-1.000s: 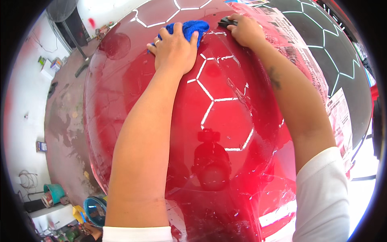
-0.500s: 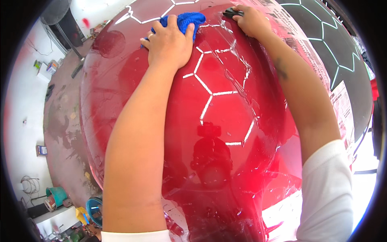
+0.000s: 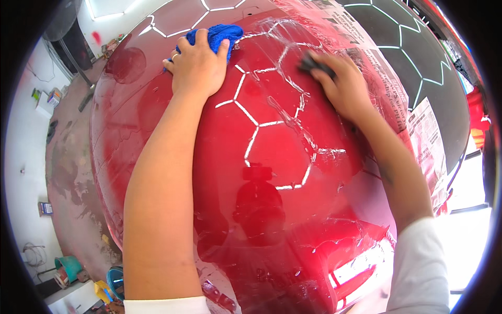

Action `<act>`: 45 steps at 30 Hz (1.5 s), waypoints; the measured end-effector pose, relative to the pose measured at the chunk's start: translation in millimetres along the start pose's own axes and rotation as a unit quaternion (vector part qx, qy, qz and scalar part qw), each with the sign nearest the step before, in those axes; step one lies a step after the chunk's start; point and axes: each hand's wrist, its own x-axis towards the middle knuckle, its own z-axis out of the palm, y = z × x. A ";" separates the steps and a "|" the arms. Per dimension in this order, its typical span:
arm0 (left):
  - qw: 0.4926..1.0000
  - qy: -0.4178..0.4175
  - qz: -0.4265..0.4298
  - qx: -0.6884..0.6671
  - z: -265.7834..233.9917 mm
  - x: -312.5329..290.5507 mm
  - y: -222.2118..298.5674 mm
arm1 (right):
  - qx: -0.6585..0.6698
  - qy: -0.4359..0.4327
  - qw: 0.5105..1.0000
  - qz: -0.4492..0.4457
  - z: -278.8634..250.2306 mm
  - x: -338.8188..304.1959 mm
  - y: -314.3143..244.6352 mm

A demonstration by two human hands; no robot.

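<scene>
A glossy, wet red car panel fills the middle, with thin streaks of liquid on it. At its far left part, my left hand lies on a bunched blue cloth, fingers bent over it and pressing it to the panel. My right hand is closed round a small black block, possibly a sanding block, against the panel's right side. The block and fingertips are smeared by motion, and the block's underside is hidden.
Newspaper sheets cover the edge between the red panel and a dark panel at the right. Along the left floor stand a teal bucket, a blue tub and a small box. A black stand rises at the far left.
My right hand has moved nearer to me along the panel with the black block. My left hand stays on the blue cloth. The whole view has shifted slightly.
</scene>
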 end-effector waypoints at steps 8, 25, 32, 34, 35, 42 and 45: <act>0.998 -0.003 0.007 -0.058 -11.7 -2.2 4.8 | 0.027 0.030 0.996 -0.079 -27.4 -71.0 4.6; 0.967 -0.083 0.223 -0.092 26.3 25.9 162.6 | -0.048 0.088 0.985 0.141 -194.5 -497.8 42.4; 0.908 -0.152 0.328 -0.210 -83.5 -173.2 205.0 | -0.021 0.089 0.987 0.132 -200.5 -472.1 31.9; 0.897 -0.172 0.341 -0.222 -107.2 -200.7 194.5 | -0.011 0.119 0.986 0.118 -201.8 -468.7 28.4; 0.893 -0.169 0.350 -0.228 -117.9 -208.5 178.2 | -0.015 0.114 0.986 0.120 -201.6 -467.4 27.7; 0.989 -0.055 0.134 -0.035 -109.7 -172.6 71.1 | -0.031 0.205 0.967 0.144 -197.5 -467.6 27.0; 0.994 -0.092 0.062 0.021 -99.1 -180.3 75.8 | -0.025 0.201 0.962 0.183 -198.0 -471.0 26.0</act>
